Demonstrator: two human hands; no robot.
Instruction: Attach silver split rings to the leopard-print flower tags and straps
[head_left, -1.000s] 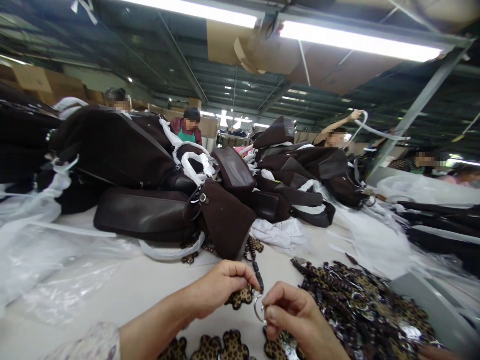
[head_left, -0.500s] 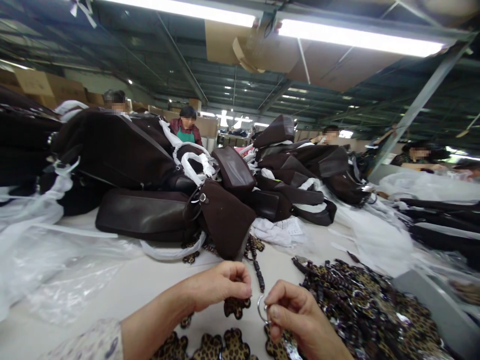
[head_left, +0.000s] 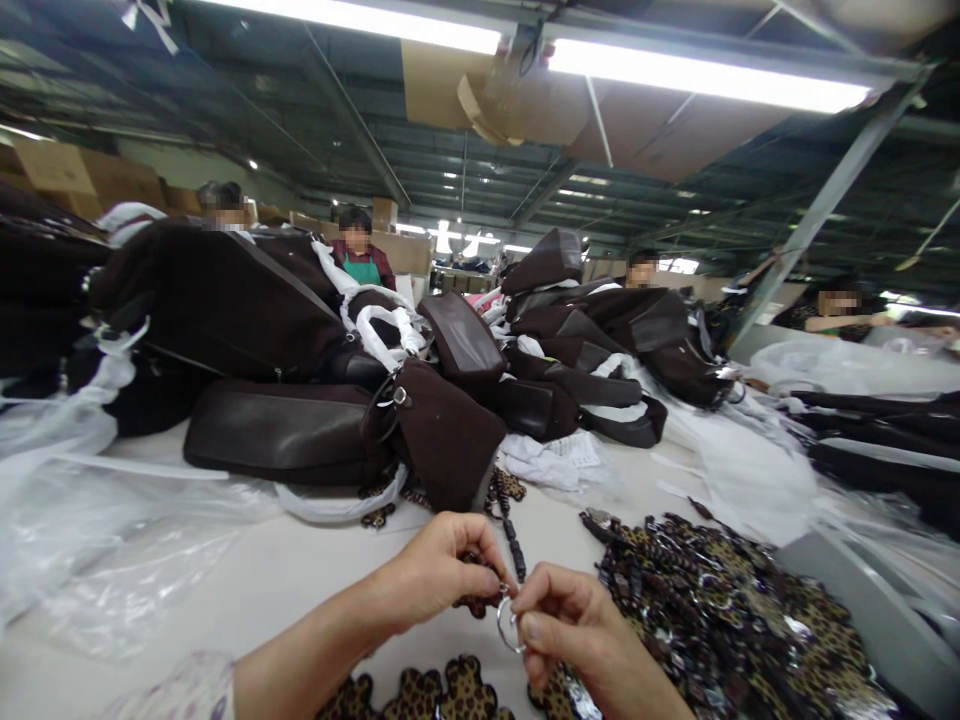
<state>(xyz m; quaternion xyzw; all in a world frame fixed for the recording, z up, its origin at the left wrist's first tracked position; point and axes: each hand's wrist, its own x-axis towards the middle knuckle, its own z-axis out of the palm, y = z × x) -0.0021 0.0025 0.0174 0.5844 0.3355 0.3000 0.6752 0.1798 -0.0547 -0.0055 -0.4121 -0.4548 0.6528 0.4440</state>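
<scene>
My left hand (head_left: 439,572) pinches a small leopard-print bear charm (head_left: 474,604) just above the white table (head_left: 285,575). My right hand (head_left: 574,625) pinches a silver key ring (head_left: 504,622) right beside it, and the two hands' fingertips nearly touch. A dark beaded strap (head_left: 512,540) lies on the table just beyond my fingers. More leopard-print bear charms (head_left: 442,692) lie in a row below my hands.
A heap of leopard charms with rings and dark straps (head_left: 720,610) fills the table at right. Dark brown handbags (head_left: 300,430) are piled across the middle, with clear plastic bags (head_left: 90,540) at left. Several people work at the far side.
My hands have come closer together; the charm in my left hand now meets the ring in my right. The view shifted slightly left.
</scene>
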